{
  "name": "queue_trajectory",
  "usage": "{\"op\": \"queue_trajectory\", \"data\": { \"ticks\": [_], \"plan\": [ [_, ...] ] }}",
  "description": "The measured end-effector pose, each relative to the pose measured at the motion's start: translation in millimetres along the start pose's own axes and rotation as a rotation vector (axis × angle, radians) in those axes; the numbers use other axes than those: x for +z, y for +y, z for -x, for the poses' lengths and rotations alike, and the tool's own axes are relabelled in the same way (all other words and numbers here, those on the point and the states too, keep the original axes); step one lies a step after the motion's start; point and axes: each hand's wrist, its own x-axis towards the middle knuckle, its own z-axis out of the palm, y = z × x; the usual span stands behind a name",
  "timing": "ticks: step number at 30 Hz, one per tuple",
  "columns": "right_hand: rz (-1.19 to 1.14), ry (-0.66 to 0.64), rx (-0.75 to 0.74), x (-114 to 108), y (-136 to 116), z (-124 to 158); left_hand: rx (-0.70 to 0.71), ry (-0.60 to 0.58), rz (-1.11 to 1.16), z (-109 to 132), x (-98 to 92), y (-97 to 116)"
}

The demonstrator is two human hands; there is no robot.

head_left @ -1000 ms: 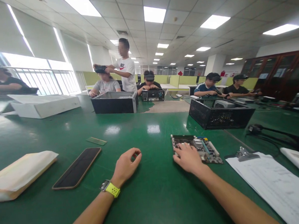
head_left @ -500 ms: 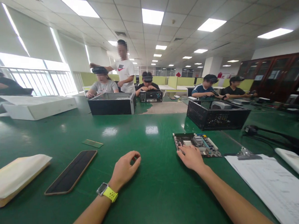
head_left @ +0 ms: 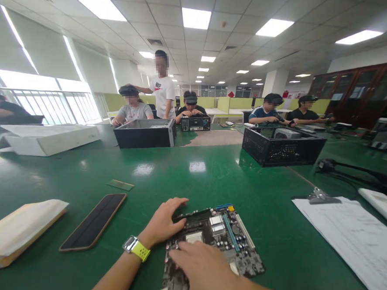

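Observation:
A computer motherboard lies on the green table in front of me, its near part covered by my right hand. The fingers of that hand are spread over the board, near its left side. At the board's far left corner is my left hand, open. Its thumb reaches to the board's edge and its fingers stretch past it; whether they touch cannot be made out. A watch with a yellow-green strap sits on my left wrist.
Left of my hands lie a dark phone, a thin green strip and a paper-wrapped packet. A clipboard with papers is at right. Computer cases stand farther back, with several people around the table.
The motherboard has come left and nearer to me together with my right hand. My left hand has opened its fingers and reached slightly forward to the board's corner.

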Motion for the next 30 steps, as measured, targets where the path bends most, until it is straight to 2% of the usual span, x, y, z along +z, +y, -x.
{"op": "queue_trajectory", "data": {
  "ticks": [2, 5, 6, 8, 11, 16, 22, 30],
  "plan": [
    [-0.03, 0.135, 0.03, -15.2, 14.1, -10.3, -0.015, -0.015, 0.008, 1.0, -2.6, 1.3],
    [0.012, 0.335, 0.149, -35.1, 55.5, -28.1, -0.038, -0.021, -0.007, 0.9, -5.3, 5.3],
    [0.012, 0.352, 0.166, -38.3, 70.6, -32.6, -0.046, -0.022, -0.016, 0.6, -5.9, 6.3],
    [-0.024, 0.307, 0.16, -39.0, 96.5, -37.9, -0.059, -0.021, -0.03, 0.2, -6.7, 7.1],
    [-0.069, 0.212, 0.134, -33.2, 117.5, -37.1, -0.061, -0.013, -0.034, 0.0, -7.2, 6.2],
    [-0.033, 0.232, 0.197, -31.6, 121.7, -27.5, -0.081, 0.031, 0.002, -0.7, -6.4, 7.3],
    [-0.079, 0.282, 0.153, -32.7, 122.2, -19.9, -0.082, 0.044, 0.029, -1.7, -5.8, 9.3],
    [-0.064, 0.258, 0.133, -31.6, 123.5, -20.4, -0.078, 0.021, 0.009, -2.0, -7.2, 10.3]
  ]
}}
